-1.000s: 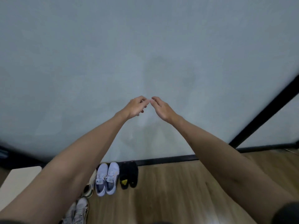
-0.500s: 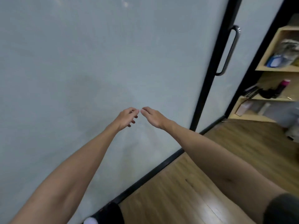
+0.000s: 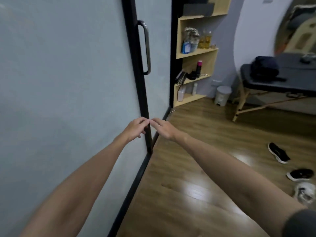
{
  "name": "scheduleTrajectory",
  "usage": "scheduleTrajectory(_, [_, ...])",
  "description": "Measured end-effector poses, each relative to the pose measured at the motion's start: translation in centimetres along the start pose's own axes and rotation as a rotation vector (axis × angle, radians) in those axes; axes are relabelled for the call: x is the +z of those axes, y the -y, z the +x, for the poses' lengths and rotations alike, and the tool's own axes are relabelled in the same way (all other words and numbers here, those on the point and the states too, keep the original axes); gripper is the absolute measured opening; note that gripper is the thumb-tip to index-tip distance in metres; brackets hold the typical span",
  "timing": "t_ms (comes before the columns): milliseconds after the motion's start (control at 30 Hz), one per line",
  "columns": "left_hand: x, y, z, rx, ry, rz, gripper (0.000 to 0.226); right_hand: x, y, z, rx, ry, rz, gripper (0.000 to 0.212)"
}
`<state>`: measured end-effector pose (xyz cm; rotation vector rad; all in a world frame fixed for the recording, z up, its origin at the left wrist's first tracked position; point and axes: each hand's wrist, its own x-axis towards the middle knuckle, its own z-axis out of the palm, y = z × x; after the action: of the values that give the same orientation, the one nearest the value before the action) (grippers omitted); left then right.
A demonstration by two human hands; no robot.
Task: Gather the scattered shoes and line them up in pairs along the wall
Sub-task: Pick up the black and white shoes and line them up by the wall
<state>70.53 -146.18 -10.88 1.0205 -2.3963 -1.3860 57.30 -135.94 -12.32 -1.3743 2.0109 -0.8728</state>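
Both hands [image 3: 149,128] empty, relaxed, fingertips touching

Both forearms are bare from wrist to upper arm. The left hand [image 3: 135,129] and right hand [image 3: 164,128] carry no gloves, rings or watch. A dark grey sleeve [image 3: 301,223] edge covers the right upper arm at the near right corner

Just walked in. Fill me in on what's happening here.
A person is tidying shoes, but both hands hold nothing right now. The left hand and right hand reach forward with fingertips nearly meeting, near the black door frame. Three shoes lie loose on the wooden floor to the right: two black sneakers and a white shoe, none yet at the wall.
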Motion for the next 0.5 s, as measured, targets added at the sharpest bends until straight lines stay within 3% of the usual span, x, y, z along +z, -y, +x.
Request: scheduleTrajectory(500, [25.0,-19.7,23.3,0.243,0.385,0.093,0.027,-26.0,-24.6,-2.4,0.396,-0.403,0.152,0.052])
